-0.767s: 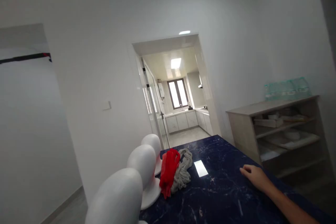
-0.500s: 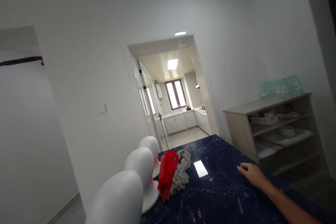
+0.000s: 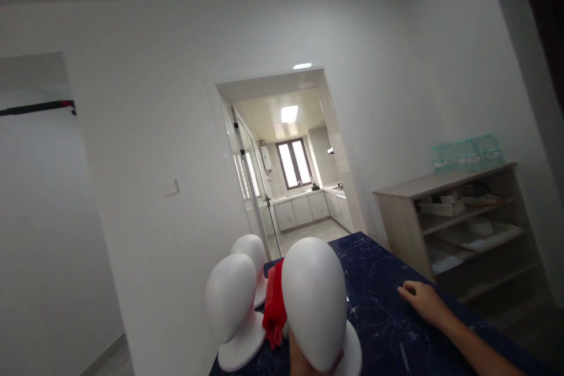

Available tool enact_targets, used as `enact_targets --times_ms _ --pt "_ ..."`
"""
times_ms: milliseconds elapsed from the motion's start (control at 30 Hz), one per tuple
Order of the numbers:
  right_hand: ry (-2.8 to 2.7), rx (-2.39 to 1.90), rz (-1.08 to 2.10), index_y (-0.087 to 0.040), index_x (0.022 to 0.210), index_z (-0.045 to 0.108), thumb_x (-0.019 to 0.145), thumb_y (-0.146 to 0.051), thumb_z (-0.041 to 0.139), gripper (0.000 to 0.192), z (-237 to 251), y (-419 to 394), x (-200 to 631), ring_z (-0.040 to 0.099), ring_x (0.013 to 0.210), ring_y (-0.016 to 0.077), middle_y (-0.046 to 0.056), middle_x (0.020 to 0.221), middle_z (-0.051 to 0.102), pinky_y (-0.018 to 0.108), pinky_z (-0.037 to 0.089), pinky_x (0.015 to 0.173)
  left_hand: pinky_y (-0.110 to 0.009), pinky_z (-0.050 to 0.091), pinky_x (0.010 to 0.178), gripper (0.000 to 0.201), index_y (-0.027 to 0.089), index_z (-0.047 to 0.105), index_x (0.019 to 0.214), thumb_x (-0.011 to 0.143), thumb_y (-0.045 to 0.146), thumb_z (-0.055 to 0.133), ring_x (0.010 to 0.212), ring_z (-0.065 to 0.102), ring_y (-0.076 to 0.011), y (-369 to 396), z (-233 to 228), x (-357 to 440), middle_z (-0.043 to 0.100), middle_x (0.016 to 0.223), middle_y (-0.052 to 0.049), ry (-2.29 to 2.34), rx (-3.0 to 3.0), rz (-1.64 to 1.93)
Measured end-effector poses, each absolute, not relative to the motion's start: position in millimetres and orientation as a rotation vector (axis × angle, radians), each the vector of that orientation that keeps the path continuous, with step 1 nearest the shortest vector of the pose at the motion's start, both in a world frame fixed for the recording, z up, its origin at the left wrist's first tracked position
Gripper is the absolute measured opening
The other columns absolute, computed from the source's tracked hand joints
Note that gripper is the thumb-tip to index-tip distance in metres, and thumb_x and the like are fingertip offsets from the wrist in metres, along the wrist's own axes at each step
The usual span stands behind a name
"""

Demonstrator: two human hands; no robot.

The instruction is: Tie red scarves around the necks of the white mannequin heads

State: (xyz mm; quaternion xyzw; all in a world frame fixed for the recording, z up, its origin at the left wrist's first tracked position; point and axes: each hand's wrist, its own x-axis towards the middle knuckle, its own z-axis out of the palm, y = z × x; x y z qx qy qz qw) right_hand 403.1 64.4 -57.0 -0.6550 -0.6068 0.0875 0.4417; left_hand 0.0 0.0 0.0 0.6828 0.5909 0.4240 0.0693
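A smooth white mannequin head (image 3: 314,299) with a round base stands in front of me, tilted. My left hand (image 3: 300,361) shows low behind it, wrapped around its neck; most of the fingers are hidden. To the left, two more white heads, a nearer one (image 3: 231,296) and a farther one (image 3: 248,249), stand on flat bases. Red fabric (image 3: 275,305) lies between them and the held head, which covers most of the grey fabric. My right hand (image 3: 420,299) rests on the dark blue marbled table (image 3: 374,270), fingers curled in, nothing visible in them.
Beyond the table's right edge stands a wooden shelf unit (image 3: 396,211) with several water bottles (image 3: 467,153) on top and boxes and papers inside. An open doorway (image 3: 326,106) leads to a kitchen. A white wall (image 3: 145,129) runs along the left.
The nearest mannequin head has moved from the left row rightward to the middle, with my left hand on it. It now hides the grey fabric and most of the white card. My right hand stays put.
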Motion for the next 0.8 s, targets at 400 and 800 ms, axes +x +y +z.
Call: enact_targets --times_ms 400,800 --pt "-1.494 -1.631 0.231 -0.024 0.061 0.056 0.089 -0.061 0.046 0.048 -53 62 403 0.063 0.068 0.0227 0.003 0.064 0.069 0.032 0.037 0.065 -0.044 0.054 0.11 0.083 0.012 0.061 0.125 0.052 0.037 0.091 0.124 0.066 -0.0394 98 -58 76 0.07 0.127 -0.024 1.724 1.945 1.41" --pt "-1.509 -1.619 0.225 -0.024 0.062 0.056 0.092 -0.057 0.049 0.045 -56 65 405 0.062 0.068 0.0222 0.001 0.065 0.068 0.032 0.036 0.065 -0.04 0.032 0.131 0.128 0.004 0.033 0.159 0.046 0.023 0.09 0.158 0.035 -0.0382 75 -80 4 0.039 0.166 -0.029 1.566 2.004 1.079"
